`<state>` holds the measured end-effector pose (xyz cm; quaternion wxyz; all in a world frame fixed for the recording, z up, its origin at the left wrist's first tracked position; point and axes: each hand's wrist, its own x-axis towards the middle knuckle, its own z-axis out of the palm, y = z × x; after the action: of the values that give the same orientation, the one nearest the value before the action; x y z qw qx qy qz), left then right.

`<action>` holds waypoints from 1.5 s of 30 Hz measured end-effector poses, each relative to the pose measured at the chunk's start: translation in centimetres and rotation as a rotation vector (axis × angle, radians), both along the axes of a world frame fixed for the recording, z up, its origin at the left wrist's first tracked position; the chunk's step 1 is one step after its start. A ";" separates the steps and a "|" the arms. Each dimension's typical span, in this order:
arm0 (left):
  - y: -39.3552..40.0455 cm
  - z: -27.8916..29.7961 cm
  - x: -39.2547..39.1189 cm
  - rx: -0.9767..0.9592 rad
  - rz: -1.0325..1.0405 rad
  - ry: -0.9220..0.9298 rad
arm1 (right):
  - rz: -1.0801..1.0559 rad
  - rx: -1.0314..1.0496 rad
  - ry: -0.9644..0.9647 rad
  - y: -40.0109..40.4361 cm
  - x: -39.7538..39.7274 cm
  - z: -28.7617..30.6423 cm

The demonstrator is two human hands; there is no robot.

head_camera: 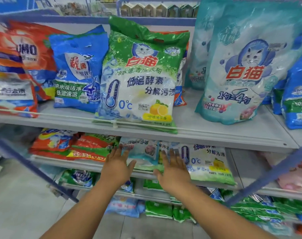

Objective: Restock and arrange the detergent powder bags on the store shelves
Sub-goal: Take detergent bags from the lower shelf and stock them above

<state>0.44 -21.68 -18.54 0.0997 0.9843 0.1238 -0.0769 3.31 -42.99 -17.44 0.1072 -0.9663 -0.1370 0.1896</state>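
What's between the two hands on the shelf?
In the head view, a pale teal bag lies flat between the left hand and right hand.

Two bare forearms, no sleeves showing anywhere along them. The left hand (116, 167) and the right hand (175, 171) wear no gloves, rings, watch or bands at the wrists.

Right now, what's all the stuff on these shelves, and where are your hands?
green bag: one, green and white, upright, top shelf centre
teal bags: at least two, teal, upright, top shelf right
blue bag: one, blue, top shelf, left of green bag
orange bags: several, orange-red, top shelf far left
flat teal bag: one, lying on second shelf
lower bags: many, green and blue, bottom shelves
left hand: open, at flat teal bag
right hand: open, beside it
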 end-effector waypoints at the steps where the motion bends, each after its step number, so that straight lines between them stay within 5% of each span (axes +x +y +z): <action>1: 0.8 -0.4 0.4 -0.013 -0.006 0.019 | -0.011 0.002 0.013 0.9 0.4 -0.3; 8: 4.2 -2.5 3.0 -0.291 -0.058 0.116 | -0.337 0.228 0.266 8.1 4.0 -1.5; 13: 4.6 -2.8 2.9 -0.243 -0.094 0.081 | -0.714 0.625 0.329 9.5 6.8 -3.0; 20: 6.3 -3.2 2.5 -0.460 -0.060 -0.039 | -0.856 0.715 0.588 7.8 6.2 -3.5; 26: 6.5 -7.1 1.2 -0.826 0.434 0.028 | -0.945 0.778 0.663 4.0 0.6 -7.9; 31: 6.9 -6.6 1.3 -0.993 0.440 0.137 | -0.951 0.989 0.671 5.4 -1.4 -7.1; 36: 6.6 -7.4 -0.3 -1.325 0.492 0.435 | -0.936 1.034 0.679 4.3 -2.5 -6.3; 45: -3.0 -6.0 -8.2 -1.534 0.567 0.372 | -0.751 1.049 0.654 -4.2 -9.4 -4.7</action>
<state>-7.77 -24.66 -24.52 0.7352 0.5462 0.2945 -0.2729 -6.10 -47.20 -22.17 0.6502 -0.6633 0.1703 0.3289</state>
